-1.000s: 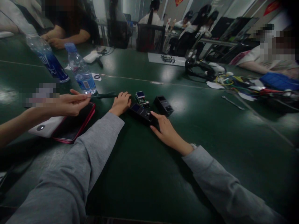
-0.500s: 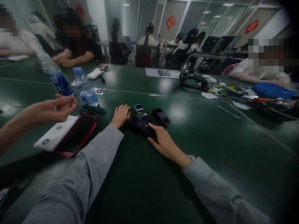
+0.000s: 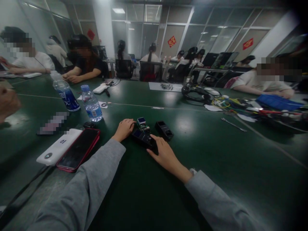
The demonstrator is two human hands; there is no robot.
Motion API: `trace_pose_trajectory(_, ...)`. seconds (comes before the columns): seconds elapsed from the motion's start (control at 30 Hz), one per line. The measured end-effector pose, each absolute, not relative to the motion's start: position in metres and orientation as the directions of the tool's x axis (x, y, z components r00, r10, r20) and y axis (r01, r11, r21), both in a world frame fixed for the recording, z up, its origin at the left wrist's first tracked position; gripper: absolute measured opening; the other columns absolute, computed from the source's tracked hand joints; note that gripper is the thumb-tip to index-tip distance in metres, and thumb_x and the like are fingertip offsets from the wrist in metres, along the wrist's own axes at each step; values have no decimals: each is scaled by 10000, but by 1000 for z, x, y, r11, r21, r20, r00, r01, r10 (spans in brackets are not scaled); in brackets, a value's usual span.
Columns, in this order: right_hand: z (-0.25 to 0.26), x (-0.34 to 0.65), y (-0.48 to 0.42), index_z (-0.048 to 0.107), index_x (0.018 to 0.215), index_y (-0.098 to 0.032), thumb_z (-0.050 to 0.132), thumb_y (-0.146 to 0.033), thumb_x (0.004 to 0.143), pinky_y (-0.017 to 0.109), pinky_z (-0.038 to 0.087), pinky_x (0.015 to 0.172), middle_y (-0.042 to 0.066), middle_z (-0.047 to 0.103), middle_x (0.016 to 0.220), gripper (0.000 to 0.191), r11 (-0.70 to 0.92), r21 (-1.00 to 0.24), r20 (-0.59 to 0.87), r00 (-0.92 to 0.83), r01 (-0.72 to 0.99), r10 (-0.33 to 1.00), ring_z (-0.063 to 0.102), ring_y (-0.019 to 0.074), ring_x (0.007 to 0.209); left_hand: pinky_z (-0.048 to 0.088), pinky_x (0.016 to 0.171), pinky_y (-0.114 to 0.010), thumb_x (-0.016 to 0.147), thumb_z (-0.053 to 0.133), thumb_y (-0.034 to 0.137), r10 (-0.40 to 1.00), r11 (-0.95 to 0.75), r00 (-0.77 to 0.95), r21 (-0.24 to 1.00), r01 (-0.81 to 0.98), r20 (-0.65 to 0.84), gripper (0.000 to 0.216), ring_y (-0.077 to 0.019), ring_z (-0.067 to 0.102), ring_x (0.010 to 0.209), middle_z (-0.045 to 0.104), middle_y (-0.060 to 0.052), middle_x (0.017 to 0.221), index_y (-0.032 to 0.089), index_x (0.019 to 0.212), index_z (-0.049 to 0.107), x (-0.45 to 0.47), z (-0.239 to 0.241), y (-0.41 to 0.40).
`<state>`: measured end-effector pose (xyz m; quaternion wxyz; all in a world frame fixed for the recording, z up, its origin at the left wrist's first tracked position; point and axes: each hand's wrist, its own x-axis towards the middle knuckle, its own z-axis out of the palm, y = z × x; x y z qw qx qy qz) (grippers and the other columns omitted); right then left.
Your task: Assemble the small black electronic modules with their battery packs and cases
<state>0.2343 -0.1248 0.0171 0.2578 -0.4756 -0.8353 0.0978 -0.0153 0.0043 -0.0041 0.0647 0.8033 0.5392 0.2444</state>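
Observation:
A flat black case (image 3: 142, 138) lies on the green table (image 3: 216, 154) just in front of me. My left hand (image 3: 124, 129) rests at its far left end with fingers curled down against it. My right hand (image 3: 163, 154) lies flat, with fingertips stretched onto the case's near right end. Just behind the case sits a small circuit board with a blue screen (image 3: 142, 124). An open black housing (image 3: 164, 130) lies to the right of the board. Both my sleeves are grey.
A phone in a red case (image 3: 78, 150) and a white power bank (image 3: 57, 148) lie at the left. Two water bottles (image 3: 91, 105) stand behind them. A co-worker's hand (image 3: 8, 102) shows at the far left edge. Cables and a headset (image 3: 199, 93) and a metal tool (image 3: 233, 124) lie at the right. Several people sit around the table.
The view has tilted up. The co-worker's hand, which held a screwdriver near the bottles, has pulled away to the left edge. My own hands have stayed on the black case.

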Motion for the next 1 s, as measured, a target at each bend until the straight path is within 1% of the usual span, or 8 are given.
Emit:
trace_pose_trajectory(0.1, 16, 236, -125, 322, 1491, -220, 598, -440, 928, 601, 512, 988, 154, 542, 1335, 665, 521, -423, 334, -407, 741, 850, 571, 326, 1198, 446, 1058, -433, 1000, 372, 358, 888, -450, 301, 517, 728, 348, 370, -230, 600, 1186, 674, -72, 1265, 226, 1208, 649, -18, 1, 4)
trace_pose_trajectory(0.23, 17, 237, -125, 317, 1483, -190, 600, -413, 933, 592, 484, 1039, 171, 514, 1372, 658, 546, -442, 330, -437, 712, 837, 538, 323, 1247, 458, 1049, -424, 1000, 388, 431, 915, -400, 204, 720, 567, 348, 428, -228, 609, 1184, 643, -97, 1313, 193, 1287, 598, -21, 5, 3)
trace_pose_trajectory(0.4, 17, 238, -125, 333, 1466, -194, 622, -376, 918, 589, 458, 1072, 168, 502, 1381, 646, 580, -465, 343, -467, 670, 815, 524, 316, 1268, 482, 1019, -437, 952, 507, 474, 945, -324, 154, 876, 357, 287, 504, -241, 622, 1176, 630, -124, 1325, 214, 1383, 516, -8, 5, 1)
trace_pose_trajectory(0.47, 18, 239, -126, 334, 1465, -204, 631, -379, 912, 585, 462, 1068, 161, 501, 1382, 651, 588, -481, 335, -484, 651, 809, 525, 312, 1267, 472, 1034, -432, 924, 570, 457, 944, -315, 197, 897, 311, 263, 532, -247, 600, 1220, 600, -124, 1369, 234, 1402, 499, 0, 5, -1)
trace_pose_trajectory(0.63, 24, 240, -129, 307, 1483, -237, 624, -369, 917, 565, 488, 1033, 140, 508, 1376, 662, 615, -500, 301, -544, 610, 783, 543, 299, 1231, 436, 1086, -416, 847, 687, 395, 885, -431, 325, 852, 297, 334, 528, -239, 578, 1250, 600, -96, 1373, 229, 1333, 566, 6, 6, -3)
trace_pose_trajectory(0.73, 29, 239, -130, 272, 1508, -259, 607, -339, 931, 540, 503, 1009, 124, 513, 1358, 672, 641, -489, 291, -583, 591, 759, 546, 283, 1204, 452, 1072, -408, 843, 694, 394, 879, -435, 335, 858, 273, 340, 510, -228, 602, 1215, 622, -104, 1343, 204, 1304, 588, 3, 5, 0)
trace_pose_trajectory(0.8, 30, 239, -131, 285, 1505, -273, 596, -332, 943, 523, 516, 985, 111, 533, 1324, 645, 647, -490, 276, -600, 584, 751, 554, 274, 1178, 470, 1051, -409, 845, 692, 394, 884, -417, 336, 874, 249, 325, 469, -225, 624, 1181, 641, -113, 1318, 191, 1260, 615, 1, 4, 1)
trace_pose_trajectory(1.0, 31, 238, -130, 348, 1469, -275, 644, -428, 926, 510, 521, 950, 105, 557, 1296, 637, 650, -490, 277, -603, 581, 748, 562, 276, 1139, 505, 999, -422, 821, 721, 399, 905, -369, 309, 901, 227, 293, 396, -219, 660, 1105, 673, -109, 1261, 193, 1152, 651, 3, 5, 0)
